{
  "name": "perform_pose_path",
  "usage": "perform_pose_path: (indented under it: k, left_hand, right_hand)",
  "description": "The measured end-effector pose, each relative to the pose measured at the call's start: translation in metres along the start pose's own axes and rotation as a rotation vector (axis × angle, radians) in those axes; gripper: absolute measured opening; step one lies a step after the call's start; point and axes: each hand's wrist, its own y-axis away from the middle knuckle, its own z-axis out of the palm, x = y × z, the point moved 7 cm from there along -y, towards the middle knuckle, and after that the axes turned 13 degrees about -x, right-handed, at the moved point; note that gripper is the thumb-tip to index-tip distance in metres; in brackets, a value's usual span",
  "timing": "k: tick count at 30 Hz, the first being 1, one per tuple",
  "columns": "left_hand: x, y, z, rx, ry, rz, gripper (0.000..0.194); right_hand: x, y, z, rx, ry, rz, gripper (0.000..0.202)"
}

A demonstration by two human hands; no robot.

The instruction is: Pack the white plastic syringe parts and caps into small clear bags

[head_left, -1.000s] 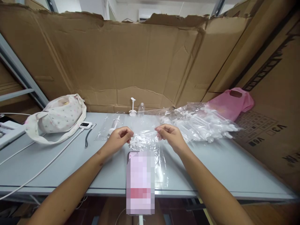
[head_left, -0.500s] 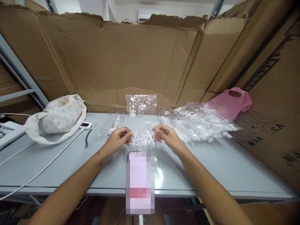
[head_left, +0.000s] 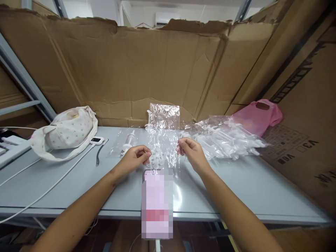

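Between my hands is a clear plastic bag [head_left: 165, 115], its upper part standing up and catching the light. My left hand [head_left: 135, 156] is closed in a pinch at the bag's left edge, and my right hand [head_left: 191, 152] pinches its right edge. Small white plastic pieces [head_left: 156, 160] lie in a pile low between the hands; whether they are inside the bag or under it I cannot tell. Left of the bag, a clear packet with a white syringe-like part [head_left: 129, 140] lies behind my left hand. Another white plastic part [head_left: 147, 126] shows behind the bag's left edge.
Several clear bags of white plastic parts [head_left: 223, 138] are heaped on the right, by a pink plastic bag [head_left: 258, 117]. A phone [head_left: 156, 203] stands at the table's front. On the left are a cloth bag [head_left: 69, 129], a small white device [head_left: 96, 140] and cables. Cardboard [head_left: 131, 63] walls the back.
The clear bag has shifted right, so the white part behind it shows past its left edge. Both hands have moved slightly right, still pinched.
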Motion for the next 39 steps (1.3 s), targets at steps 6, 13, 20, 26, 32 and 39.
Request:
perform_pose_path:
  k: [6,13,20,26,32,39]
  left_hand:
    - [-0.001,0.000,-0.010,0.138,-0.014,0.057,0.021]
    - [0.003,0.005,-0.012,0.217,0.063,0.054,0.031]
    - [0.007,0.003,-0.009,0.004,0.020,0.100,0.036]
    - [0.001,-0.001,0.010,-0.156,0.032,0.038,0.036]
    - [-0.003,-0.001,0.007,-0.040,0.156,-0.025,0.037]
    - [-0.001,-0.003,0.011,-0.028,0.258,-0.016,0.037]
  right_hand:
    - [0.017,0.001,0.020,-0.267,-0.041,0.167,0.040]
    - [0.011,-0.001,0.017,-0.213,-0.021,0.119,0.035]
    - [0.009,-0.002,0.013,-0.172,-0.023,0.121,0.034]
    - [0.015,0.000,0.017,-0.197,-0.072,0.150,0.039]
    - [0.014,0.002,0.022,-0.283,-0.240,0.105,0.075]
    - [0.018,0.005,0.038,-0.367,-0.078,0.149,0.068]
